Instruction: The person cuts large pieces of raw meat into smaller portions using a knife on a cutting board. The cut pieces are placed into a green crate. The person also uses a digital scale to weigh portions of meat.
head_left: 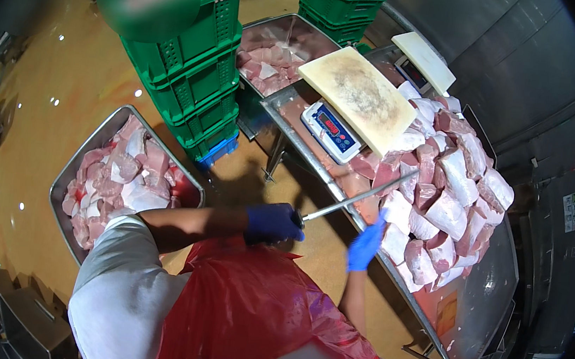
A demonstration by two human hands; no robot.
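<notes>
Blue gloves (364, 248), white shirt (122, 288) and red apron (238, 301) are worn.

Metal table (487, 298) — heaped meat chunks (446, 190), digital scale (333, 132), reddish smears

Long, slender grey metal rod (360, 197), straight, held aslant; handle end, mostly hidden, lies outside the near long edge of the grey stainless-steel table (484, 290), shaft crossing above that edge, tip over the tabletop. Contact of tip with meat: cannot tell. Thick-cut pale-pink raw meat chunks with white fat layers (437, 204): piled loosely, several deep, on the table's middle stretch, reaching its near edge; pieces lie at mixed angles, fat sides variously exposed.
</notes>
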